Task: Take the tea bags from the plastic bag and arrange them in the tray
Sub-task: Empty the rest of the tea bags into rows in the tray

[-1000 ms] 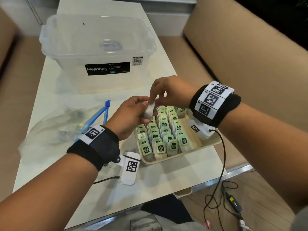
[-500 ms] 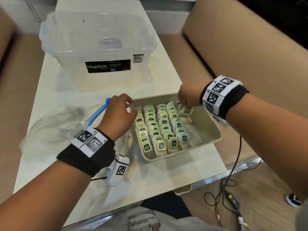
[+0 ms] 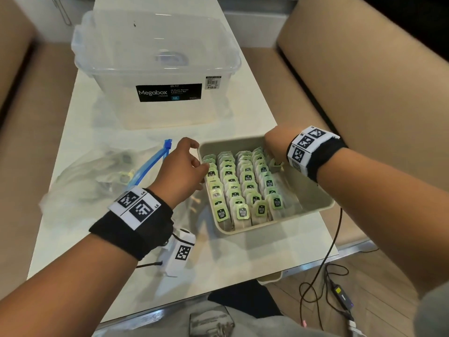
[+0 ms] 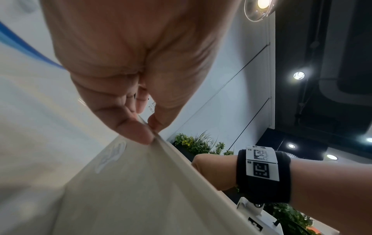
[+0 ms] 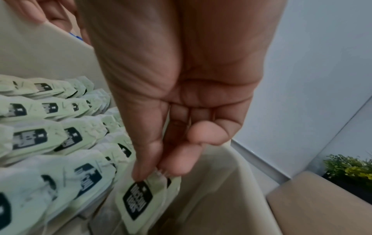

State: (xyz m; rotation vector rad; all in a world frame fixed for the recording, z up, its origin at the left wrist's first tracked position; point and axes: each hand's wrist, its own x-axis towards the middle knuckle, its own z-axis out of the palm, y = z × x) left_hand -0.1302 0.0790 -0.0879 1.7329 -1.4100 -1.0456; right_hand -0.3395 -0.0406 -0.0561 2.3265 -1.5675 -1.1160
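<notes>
A beige tray (image 3: 313,190) on the white table holds rows of green-tagged tea bags (image 3: 243,188). My right hand (image 3: 274,148) is over the tray's far right part and pinches one tea bag (image 5: 138,200) by its top, hanging beside the rightmost row. In the right wrist view thumb and fingers close on the tea bag's upper edge. My left hand (image 3: 184,166) pinches the tray's left rim (image 4: 161,143) between thumb and fingertips. The clear plastic bag (image 3: 97,176) with a blue zip lies left of the tray.
A clear Megabox storage box (image 3: 155,69) stands behind the tray. The table edge runs close along the tray's right side, with a tan bench (image 3: 364,81) beyond. Cables (image 3: 328,276) hang off the front right corner.
Both hands were together above the tray one second ago. The right hand has carried a tea bag to the far right of the tray; the left has moved to the tray's left rim.
</notes>
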